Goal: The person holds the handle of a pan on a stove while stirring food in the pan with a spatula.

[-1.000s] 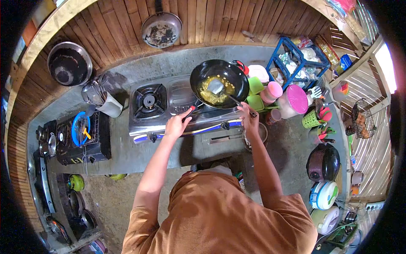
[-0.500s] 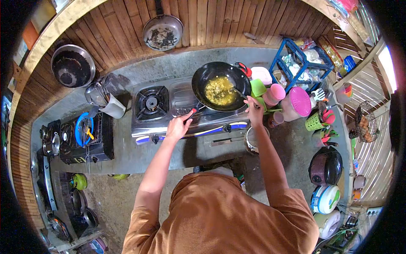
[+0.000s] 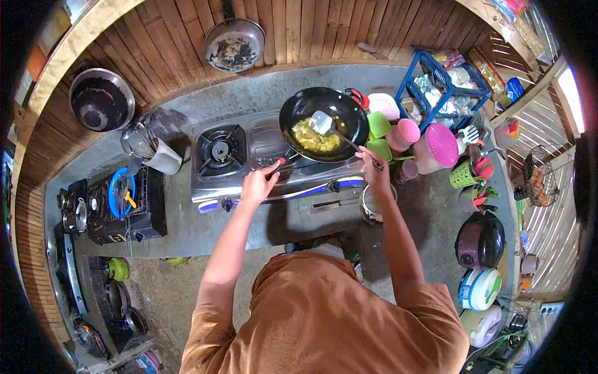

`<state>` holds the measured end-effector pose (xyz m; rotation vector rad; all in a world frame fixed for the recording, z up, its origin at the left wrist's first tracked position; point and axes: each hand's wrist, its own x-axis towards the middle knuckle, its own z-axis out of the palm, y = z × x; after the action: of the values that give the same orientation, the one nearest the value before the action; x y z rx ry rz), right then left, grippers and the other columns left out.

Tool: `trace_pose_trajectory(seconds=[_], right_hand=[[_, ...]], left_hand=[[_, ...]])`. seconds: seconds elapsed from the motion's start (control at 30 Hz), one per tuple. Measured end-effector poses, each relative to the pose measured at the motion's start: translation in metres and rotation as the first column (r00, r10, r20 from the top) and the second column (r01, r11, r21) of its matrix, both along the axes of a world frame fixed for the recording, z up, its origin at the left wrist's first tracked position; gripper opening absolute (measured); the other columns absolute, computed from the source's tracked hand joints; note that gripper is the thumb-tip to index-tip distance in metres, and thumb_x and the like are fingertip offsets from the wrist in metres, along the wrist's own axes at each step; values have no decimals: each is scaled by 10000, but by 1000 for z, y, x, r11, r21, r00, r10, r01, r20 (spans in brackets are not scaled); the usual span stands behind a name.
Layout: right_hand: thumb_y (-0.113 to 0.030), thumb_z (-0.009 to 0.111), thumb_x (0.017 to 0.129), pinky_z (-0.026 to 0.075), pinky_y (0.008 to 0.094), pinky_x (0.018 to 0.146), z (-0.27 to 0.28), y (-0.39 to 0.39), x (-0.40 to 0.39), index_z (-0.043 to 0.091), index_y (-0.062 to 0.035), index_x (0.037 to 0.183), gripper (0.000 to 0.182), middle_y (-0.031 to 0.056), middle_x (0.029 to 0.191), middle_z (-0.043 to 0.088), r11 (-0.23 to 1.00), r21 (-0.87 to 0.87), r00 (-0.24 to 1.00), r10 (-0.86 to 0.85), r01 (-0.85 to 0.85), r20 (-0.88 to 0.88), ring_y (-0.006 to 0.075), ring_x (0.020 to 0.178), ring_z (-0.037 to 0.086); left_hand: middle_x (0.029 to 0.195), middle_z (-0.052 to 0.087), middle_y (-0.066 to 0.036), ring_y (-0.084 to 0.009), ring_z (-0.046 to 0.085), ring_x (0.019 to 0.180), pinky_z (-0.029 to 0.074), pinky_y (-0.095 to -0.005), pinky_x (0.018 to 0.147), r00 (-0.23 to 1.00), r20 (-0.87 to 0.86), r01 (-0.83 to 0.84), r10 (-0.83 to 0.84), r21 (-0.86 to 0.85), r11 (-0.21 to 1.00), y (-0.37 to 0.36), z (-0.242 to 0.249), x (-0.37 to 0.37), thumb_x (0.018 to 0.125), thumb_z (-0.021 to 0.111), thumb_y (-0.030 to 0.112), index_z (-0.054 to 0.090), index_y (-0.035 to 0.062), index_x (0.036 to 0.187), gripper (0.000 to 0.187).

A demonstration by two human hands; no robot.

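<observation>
A black wok (image 3: pixel 336 104) stands on the right burner of the two-burner gas stove (image 3: pixel 265 132). Yellow food that looks like scrambled egg (image 3: pixel 314 138) lies in the lower left of its bowl. With closed fingers my left hand (image 3: pixel 256 184) grips the wok's handle (image 3: pixel 281 161), which is black with red. The handle of a spatula (image 3: pixel 321 123) is in my right hand (image 3: pixel 376 168), its fingers wrapped round it. The spatula's pale, shiny blade is inside the wok, at the upper edge of the food.
Right of the wok are green containers (image 3: pixel 379 125), pink tubs (image 3: pixel 405 133) and a blue rack (image 3: pixel 415 78). A knife (image 3: pixel 336 206) and a pot (image 3: pixel 372 206) sit before the stove. At left stands another stove (image 3: pixel 152 209) with a blue plate (image 3: pixel 116 201).
The spatula blade, which was low among the food, now shows raised toward the wok's middle. The food has gathered toward the lower left. Both hands keep their holds.
</observation>
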<state>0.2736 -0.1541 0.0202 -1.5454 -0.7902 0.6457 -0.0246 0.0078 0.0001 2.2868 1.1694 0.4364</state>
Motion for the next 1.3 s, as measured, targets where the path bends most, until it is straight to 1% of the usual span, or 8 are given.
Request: trace_pose_trajectory(seconds=[0.07,0.17,0.4,0.63,0.87,1.07,1.2,1.3], right_hand=[[-182,564,957,445,234,643,-12,-7,13,654,-34,1176,279,86,972,703,996,88,997,-4,-3,81,80,654,533],[-122,582,946,478,264,732,-9,-15,28,665,3,1124,233,63,885,682,994,64,874,-105,84,474,107,784,570],[-281,561,974,477,252,627,-4,-30,40,678,-28,1108,310,65,889,708,985,-137,973,-70,102,220,92,720,581],[-334,540,983,345,187,441,-7,-12,1,661,-59,1122,331,52,906,714,1000,-29,981,-17,11,-192,27,545,488],[-326,563,973,379,212,478,-4,4,9,657,-44,1143,342,62,915,708,994,113,999,-3,8,-45,44,574,496],[-270,606,952,458,224,615,-12,11,41,651,-8,1141,326,56,966,699,992,35,915,-126,122,384,91,782,605],[-290,617,941,478,230,646,-30,21,55,656,-22,1142,338,67,964,701,991,25,914,-133,134,382,100,869,620],[-310,608,937,464,217,578,-22,27,39,654,-41,1158,351,84,982,706,995,35,986,-101,97,133,80,752,617]], left_hand=[[906,685,-183,-364,664,762,528,-412,688,1000,16,1,-1,10,1000,-1,0,0,860,671,332,628,328,1225,368],[839,677,-187,-361,656,707,520,-407,660,1000,1,-10,10,6,1000,-1,2,0,859,674,328,627,336,1224,369],[942,680,-170,-379,655,813,537,-441,745,999,-42,-14,13,-20,1000,-1,7,0,863,655,339,619,344,1231,370],[972,677,-166,-376,654,832,531,-441,753,998,-65,-8,6,-26,1000,-2,11,0,873,645,338,615,336,1238,366],[975,677,-166,-372,654,837,526,-438,760,998,-57,-11,9,-42,999,0,5,-1,873,648,341,611,343,1240,369],[889,688,-172,-367,663,792,528,-425,707,1000,20,-15,15,7,1000,2,-7,-3,861,673,362,608,389,1232,378],[847,681,-180,-365,662,755,522,-429,693,1000,-27,-14,14,-23,1000,3,-5,-2,859,674,360,608,390,1233,381],[825,676,-183,-362,662,734,519,-430,684,998,-55,-19,17,-47,999,2,1,-2,857,677,362,606,392,1233,385]])
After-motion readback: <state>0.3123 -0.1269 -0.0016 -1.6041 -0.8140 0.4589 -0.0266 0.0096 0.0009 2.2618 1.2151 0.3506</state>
